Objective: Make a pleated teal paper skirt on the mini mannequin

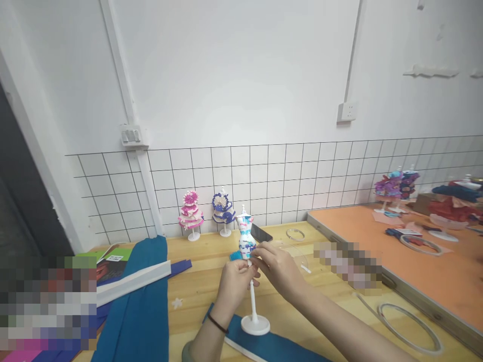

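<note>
Nearest the viewer, a teal cloth strip (279, 347) with a pale edge lies on the wooden table (199, 291); the round white base (255, 327) of a miniature dress form (246, 231) overlaps it. The form stands upright at the table's centre, a slim white post rising from the base to a small, waisted torso. Its surface is white, patterned in turquoise, pink and purple, the darker colour gathered at the hips; a white finial tops the neck. The left hand (237, 281), with a dark band (218, 323) at its wrist, is closed around the post just below the torso. The right hand (277, 264) touches the lower hip with its fingertips; whether they grip it cannot be told. Behind the torso lies a dark phone (263, 233). Farther back stand a pink-and-white ruffled form (191, 213) and a navy-and-white ruffled form (223, 211), before a wall (275, 176) lined with a dark grid.
</note>
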Tool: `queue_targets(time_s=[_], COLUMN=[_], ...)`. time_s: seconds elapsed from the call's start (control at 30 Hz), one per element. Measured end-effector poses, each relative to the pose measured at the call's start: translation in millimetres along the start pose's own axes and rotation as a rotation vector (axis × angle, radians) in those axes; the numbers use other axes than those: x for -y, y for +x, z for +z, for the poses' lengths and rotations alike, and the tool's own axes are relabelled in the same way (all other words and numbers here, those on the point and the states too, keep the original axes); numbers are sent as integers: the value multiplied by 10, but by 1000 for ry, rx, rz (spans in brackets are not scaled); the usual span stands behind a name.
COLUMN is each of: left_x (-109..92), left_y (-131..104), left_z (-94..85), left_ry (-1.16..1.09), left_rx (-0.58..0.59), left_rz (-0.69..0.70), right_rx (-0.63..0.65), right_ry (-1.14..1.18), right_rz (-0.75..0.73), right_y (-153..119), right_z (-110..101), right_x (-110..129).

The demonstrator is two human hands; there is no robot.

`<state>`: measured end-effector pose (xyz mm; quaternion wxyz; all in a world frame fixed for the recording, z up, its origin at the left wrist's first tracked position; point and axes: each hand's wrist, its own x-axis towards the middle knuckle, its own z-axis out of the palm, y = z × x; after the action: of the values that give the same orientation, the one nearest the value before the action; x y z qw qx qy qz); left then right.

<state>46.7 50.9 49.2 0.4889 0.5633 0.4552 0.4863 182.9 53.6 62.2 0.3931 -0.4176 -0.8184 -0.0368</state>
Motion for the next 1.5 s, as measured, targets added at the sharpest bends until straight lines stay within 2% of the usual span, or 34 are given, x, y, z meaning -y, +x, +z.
queue_targets(time_s=[0.2, 0.33, 0.4, 0.53, 0.63, 0.77, 1.03, 1.17, 1.23, 1.33, 1.4, 1.5], left_x=[-5, -54, -102, -198, -238, -272, -381, -425, -443, -490, -541, -636], left_y=[-6, 37, 63, 102, 115, 112, 58, 24, 7, -34, -77, -151], left_z=[32, -117, -252, -534, -691, -837, -1153, -1218, -1212, -1195, -1204, -1270], left_ry=[6, 0, -9, -28, -49, -64, -119, -124, -77, -6, 4, -71], left_rx=[-9, -93, -183, -358, -441, -522, -673, -720, -741, -773, -802, -857], left_rz=[9, 58, 126, 241, 275, 317, 356, 395, 381, 350, 360, 451], right_rx=[35, 38, 47, 127, 206, 290, 412, 492, 519, 514, 489, 475], right_ry=[66, 116, 125, 113, 81, 51, 21, -3, -37, -118, -194, -287], right_rz=[45, 174, 268, 453, 506, 463, 371, 305, 287, 300, 342, 413], right_y=[-7, -88, -167, -373, -523, -629, -503, -449, -402, -251, -106, 98], right_z=[-59, -158, -236, -381, -408, -320, 11, 241, 333, 351, 260, 50], right_x=[34, -20, -146, -540, -791, -902, -801, -702, -724, -958, -1233, -1649])
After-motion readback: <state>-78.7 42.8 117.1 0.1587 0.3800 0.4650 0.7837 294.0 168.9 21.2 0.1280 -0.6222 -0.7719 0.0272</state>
